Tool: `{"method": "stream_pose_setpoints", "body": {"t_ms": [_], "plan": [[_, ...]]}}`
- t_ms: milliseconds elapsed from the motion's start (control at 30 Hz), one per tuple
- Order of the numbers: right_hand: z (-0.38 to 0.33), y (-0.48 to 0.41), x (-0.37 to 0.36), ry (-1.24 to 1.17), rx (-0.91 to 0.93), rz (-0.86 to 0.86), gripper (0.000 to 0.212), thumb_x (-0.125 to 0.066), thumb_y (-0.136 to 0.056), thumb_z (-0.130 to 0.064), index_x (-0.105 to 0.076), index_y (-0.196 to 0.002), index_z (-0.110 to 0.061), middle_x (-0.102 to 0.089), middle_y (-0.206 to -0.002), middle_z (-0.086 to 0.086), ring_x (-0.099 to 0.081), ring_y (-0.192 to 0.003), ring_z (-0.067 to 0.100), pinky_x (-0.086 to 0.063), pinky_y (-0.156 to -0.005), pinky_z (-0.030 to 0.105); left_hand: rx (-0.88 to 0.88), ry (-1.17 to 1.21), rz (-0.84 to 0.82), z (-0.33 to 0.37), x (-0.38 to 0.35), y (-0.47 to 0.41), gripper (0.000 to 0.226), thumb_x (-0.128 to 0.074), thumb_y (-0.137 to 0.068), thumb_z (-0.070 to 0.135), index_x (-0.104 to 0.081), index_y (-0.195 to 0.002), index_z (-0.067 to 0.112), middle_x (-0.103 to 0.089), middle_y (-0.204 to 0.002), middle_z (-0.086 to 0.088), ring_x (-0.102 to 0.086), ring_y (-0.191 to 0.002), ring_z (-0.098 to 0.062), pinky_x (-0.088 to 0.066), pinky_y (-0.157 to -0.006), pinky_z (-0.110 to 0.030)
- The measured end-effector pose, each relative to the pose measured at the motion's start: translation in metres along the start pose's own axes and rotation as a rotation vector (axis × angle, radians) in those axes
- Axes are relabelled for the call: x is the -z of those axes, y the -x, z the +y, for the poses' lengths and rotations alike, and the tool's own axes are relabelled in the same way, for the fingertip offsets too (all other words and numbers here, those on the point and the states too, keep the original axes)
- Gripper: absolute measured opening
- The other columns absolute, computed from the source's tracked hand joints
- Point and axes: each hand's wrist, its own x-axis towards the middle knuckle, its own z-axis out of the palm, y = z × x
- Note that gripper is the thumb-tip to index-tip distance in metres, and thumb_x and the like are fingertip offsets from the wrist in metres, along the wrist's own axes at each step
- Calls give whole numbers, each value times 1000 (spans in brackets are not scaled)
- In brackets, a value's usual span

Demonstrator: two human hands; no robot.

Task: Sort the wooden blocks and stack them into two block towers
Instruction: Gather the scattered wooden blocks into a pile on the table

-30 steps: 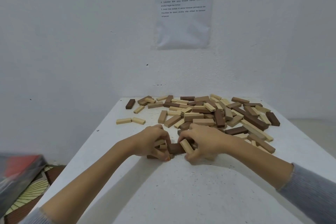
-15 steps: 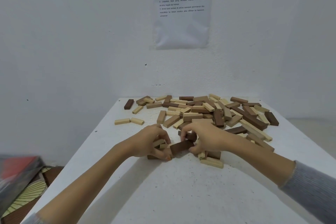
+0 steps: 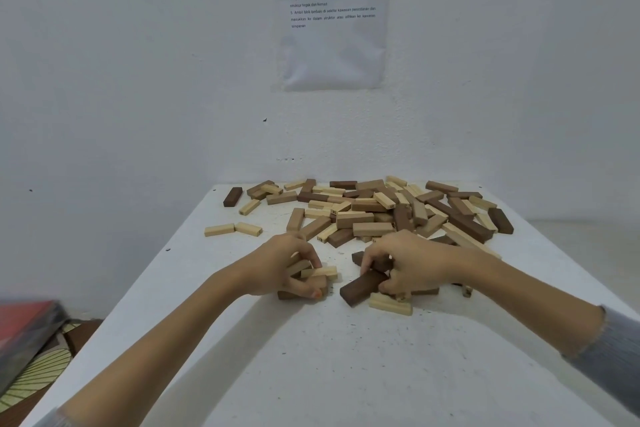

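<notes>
Several light, mid-brown and dark wooden blocks lie in a loose pile (image 3: 381, 211) at the far half of the white table (image 3: 311, 357). My left hand (image 3: 284, 267) grips a small bundle of blocks (image 3: 320, 272), light ones on top and a brown one under the thumb. A little to the right, my right hand (image 3: 412, 263) holds a dark brown block (image 3: 362, 286), tilted with its near end on the table. A light block (image 3: 389, 303) lies just below that hand.
Two light blocks (image 3: 232, 229) and a dark one (image 3: 232, 196) lie apart at the table's left side. A printed sheet (image 3: 334, 14) hangs on the white wall behind. A red-and-dark object (image 3: 24, 333) sits on the floor at lower left.
My hands have drawn apart. The dark block left the left hand's bundle and moved right with my right hand, and a light block now lies on the table below that hand.
</notes>
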Motion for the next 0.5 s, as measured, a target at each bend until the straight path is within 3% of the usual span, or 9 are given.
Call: {"method": "stream_pose_setpoints", "body": {"t_ms": [100, 200, 267, 333, 500], "plan": [[-6, 7, 1, 6, -7, -94, 35, -64, -90, -24, -58, -124, -28, -54, -111, -7, -52, -105, 15, -47, -92, 30, 1, -1, -5, 2, -1, -1, 34, -83, -71, 32, -64, -98, 28, -53, -107, 4, -47, -99, -13, -44, -92, -34], [-13, 12, 0, 103, -15, -190, 54, -69, -88, -36, -46, -136, -31, -38, -101, -11, -41, -97, 12, -38, -82, 23, 3, -12, -10, 2, -1, -1, 34, -83, -71, 34, -64, -98, 29, -50, -103, 8, -46, -97, -10, -45, -90, -30], [-14, 13, -2, 115, 1, -159, 54, -71, -87, -35, -48, -135, -30, -36, -94, -17, -37, -95, 8, -33, -74, 16, -3, -19, -8, 2, 0, 0, 34, -82, -72, 34, -65, -101, 27, -50, -103, 9, -44, -95, -8, -43, -87, -25], [-13, 13, -2, 73, 19, -115, 51, -74, -85, -31, -53, -131, -26, -38, -91, -22, -37, -93, 4, -30, -68, 8, -4, -25, -6, 3, 1, 1, 36, -82, -72, 34, -66, -103, 25, -50, -105, 7, -44, -95, -7, -41, -86, -22], [-11, 14, -8, -12, 32, -15, 40, -78, -79, -19, -64, -116, -23, -52, -97, -14, -47, -82, 0, -36, -65, 9, -11, -25, -4, 4, 3, 3, 34, -82, -73, 34, -64, -101, 27, -52, -108, 6, -45, -97, -8, -42, -87, -23]]}}
